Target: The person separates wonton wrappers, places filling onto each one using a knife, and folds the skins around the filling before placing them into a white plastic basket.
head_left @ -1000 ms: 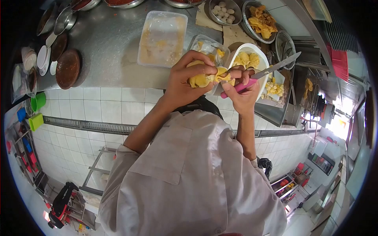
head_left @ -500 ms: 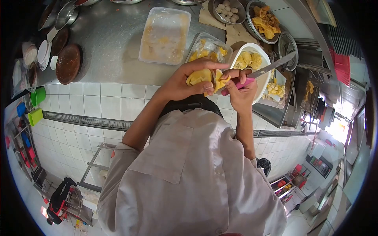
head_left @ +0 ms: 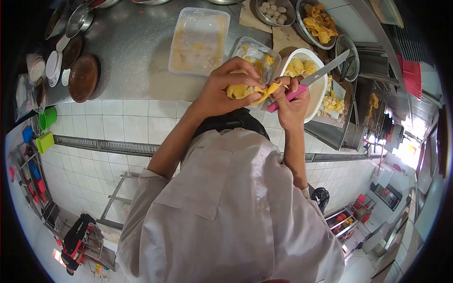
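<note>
My left hand (head_left: 218, 89) is curled around a soft yellow dough wrapper (head_left: 239, 91), bunched and folded like a wonton skin. With its thumb and fingers, my right hand (head_left: 291, 107) pinches the wrapper's right edge. That same hand grips the pink handle of a knife (head_left: 323, 70), whose blade points up and to the right. Just beyond my hands is a clear plastic tub (head_left: 257, 52) with yellow pieces in it. Beside my right hand stands a white bowl (head_left: 321, 94) of folded yellow dough pieces. Any filling inside the wrapper is hidden by my fingers.
A large translucent container (head_left: 198, 45) with pale residue sits on the steel counter (head_left: 137, 52). Metal bowls at the back right hold white balls (head_left: 272, 12) and fried golden-brown pieces (head_left: 321, 23). A brown stone dish (head_left: 83, 78) is at left. Someone in dark clothes (head_left: 75, 240) is lower left.
The fingers of my left hand have closed further over the yellow wrapper. The right hand has shifted slightly right, stretching the wrapper's edge, and the knife blade is tilted more upward.
</note>
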{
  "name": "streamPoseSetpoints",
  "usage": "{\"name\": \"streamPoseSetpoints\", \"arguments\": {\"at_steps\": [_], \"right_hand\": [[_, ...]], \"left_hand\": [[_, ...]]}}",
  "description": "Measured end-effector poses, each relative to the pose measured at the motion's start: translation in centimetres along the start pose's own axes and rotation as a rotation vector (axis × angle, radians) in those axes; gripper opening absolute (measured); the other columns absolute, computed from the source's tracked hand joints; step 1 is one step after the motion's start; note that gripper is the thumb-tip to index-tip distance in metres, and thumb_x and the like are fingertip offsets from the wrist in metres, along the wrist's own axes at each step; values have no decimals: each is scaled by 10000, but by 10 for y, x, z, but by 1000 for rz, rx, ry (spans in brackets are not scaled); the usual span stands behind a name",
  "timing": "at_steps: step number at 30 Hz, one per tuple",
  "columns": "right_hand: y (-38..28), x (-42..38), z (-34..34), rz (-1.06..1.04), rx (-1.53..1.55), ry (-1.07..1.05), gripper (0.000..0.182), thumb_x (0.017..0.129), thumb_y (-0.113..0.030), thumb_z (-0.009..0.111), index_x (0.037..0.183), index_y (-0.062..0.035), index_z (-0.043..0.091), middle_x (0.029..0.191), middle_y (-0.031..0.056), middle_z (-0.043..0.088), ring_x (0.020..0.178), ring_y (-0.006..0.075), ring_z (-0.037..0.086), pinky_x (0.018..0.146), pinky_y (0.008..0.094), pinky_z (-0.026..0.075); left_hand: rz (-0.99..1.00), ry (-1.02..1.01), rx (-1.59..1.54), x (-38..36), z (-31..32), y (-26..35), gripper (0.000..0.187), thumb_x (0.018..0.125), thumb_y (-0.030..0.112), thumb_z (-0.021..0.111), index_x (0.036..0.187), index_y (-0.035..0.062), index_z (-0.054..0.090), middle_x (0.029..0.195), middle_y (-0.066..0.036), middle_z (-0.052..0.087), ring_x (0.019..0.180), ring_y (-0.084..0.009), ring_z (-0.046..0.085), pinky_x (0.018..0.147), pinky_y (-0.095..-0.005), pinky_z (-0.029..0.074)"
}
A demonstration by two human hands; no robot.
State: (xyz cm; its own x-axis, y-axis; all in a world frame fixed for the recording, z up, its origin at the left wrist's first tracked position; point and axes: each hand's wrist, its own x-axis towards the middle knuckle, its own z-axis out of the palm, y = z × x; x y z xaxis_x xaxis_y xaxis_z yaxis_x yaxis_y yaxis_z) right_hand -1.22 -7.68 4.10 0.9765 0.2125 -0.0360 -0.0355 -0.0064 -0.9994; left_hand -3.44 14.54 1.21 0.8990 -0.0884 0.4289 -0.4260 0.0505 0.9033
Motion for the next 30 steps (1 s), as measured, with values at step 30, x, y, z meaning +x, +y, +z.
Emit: {"name": "streamPoseSetpoints", "arguments": {"at_steps": [30], "right_hand": [[25, 16, -40, -109, -776, -20, 301, 949, -142, 784, 1062, 50, 581, 1009, 127, 782, 811, 268, 711, 745, 384, 543]], "left_hand": [[-539, -121, -88, -11, -49, 33, 153, 970, 132, 765, 1002, -2, 700, 1128, -62, 722, 954, -120, 666, 844, -272, 542]]}}
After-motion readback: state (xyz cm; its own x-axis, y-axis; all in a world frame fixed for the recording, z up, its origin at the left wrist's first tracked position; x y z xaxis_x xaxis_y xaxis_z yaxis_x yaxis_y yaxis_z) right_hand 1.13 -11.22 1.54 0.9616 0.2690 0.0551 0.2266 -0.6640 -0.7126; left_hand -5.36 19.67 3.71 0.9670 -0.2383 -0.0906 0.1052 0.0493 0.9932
